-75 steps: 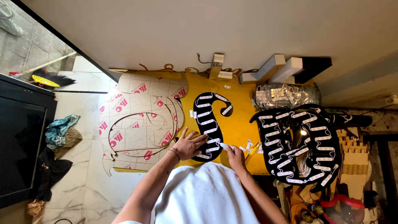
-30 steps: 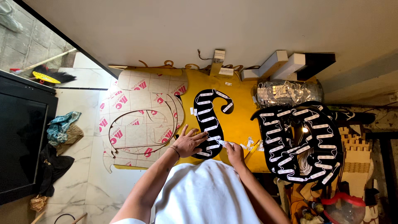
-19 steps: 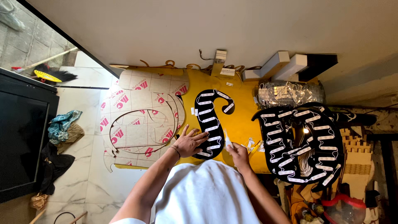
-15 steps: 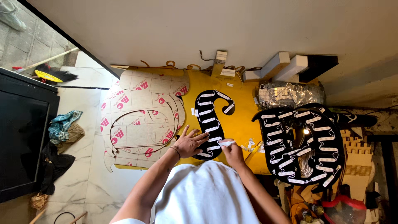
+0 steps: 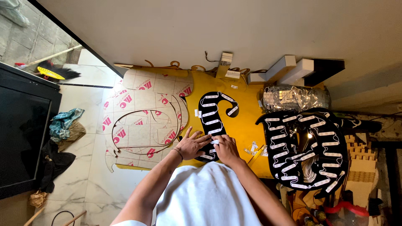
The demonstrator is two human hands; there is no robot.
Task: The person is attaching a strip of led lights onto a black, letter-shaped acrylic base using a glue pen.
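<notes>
While both hands work the lower end of the black S-shaped letter [image 5: 212,121], which lies flat on the yellow sheet [image 5: 245,121] on the floor, the risk sits mostly in small slips. Left hand [image 5: 191,145] lies spread, palm down, fingers fanned across the letter's lower curve and the sheet beside it, holding it steady. Right hand [image 5: 226,148] is curled just beside it, fingertips pressed together on a small white module [image 5: 215,142] at the letter's face; whether it pinches the piece or only presses it down, cannot tell. Judgement: a module set crooked or out of step with the white strips [image 5: 211,114] already stuck in a row above would break the spacing; a shift of the left palm could skid the letter on the smooth sheet; the loose white bits [image 5: 252,147] lying near the right wrist could be swept or knelt on. The larger black letter [image 5: 307,148], wired and strung with modules, lies close at right, near enough that an elbow could catch its wiring. Cardboard offcuts [image 5: 144,121] lie at left, well clear. Against the frame of 2.5 s ago: the right hand has moved in from the letter's outer right edge to meet the left over the lower curve; the left hand is nearly unmoved; the letter itself has not shifted on the sheet.
</notes>
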